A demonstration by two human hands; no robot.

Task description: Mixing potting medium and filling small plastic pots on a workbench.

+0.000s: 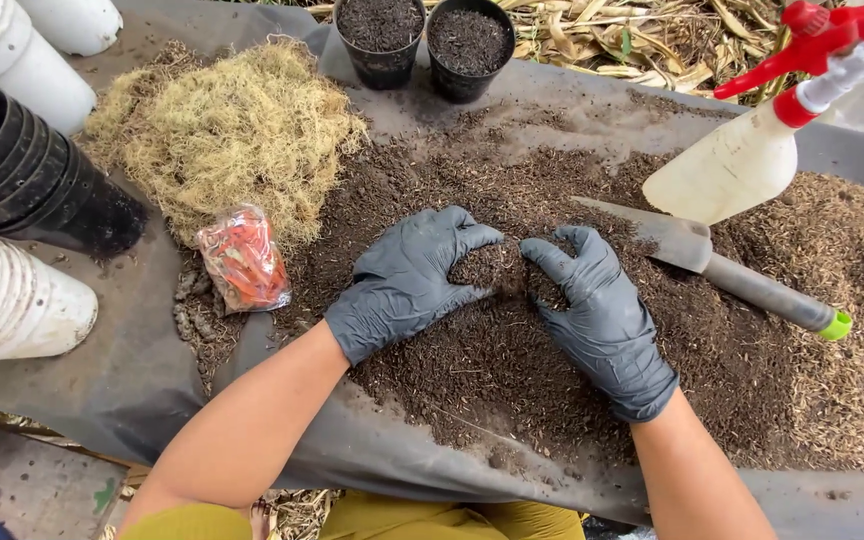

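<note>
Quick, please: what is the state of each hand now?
Left hand: cupped, scooping dark soil.
Right hand: cupped, pressing the same soil heap.

Both hands, the left hand (407, 280) and right hand (602, 320), are wearing matt, slightly creased dark-grey rubbery gloves and pressing into coarse, crumbly dark soil (512, 350) lying on a smooth grey plastic sheet (132, 380). Beside them, a dull metal trowel (672, 240) is lying near a glossy translucent plastic spray bottle (742, 165), while dry, wiry straw-coloured moss (222, 130) is resting beside a shiny crinkled plastic bag (244, 260).
</note>
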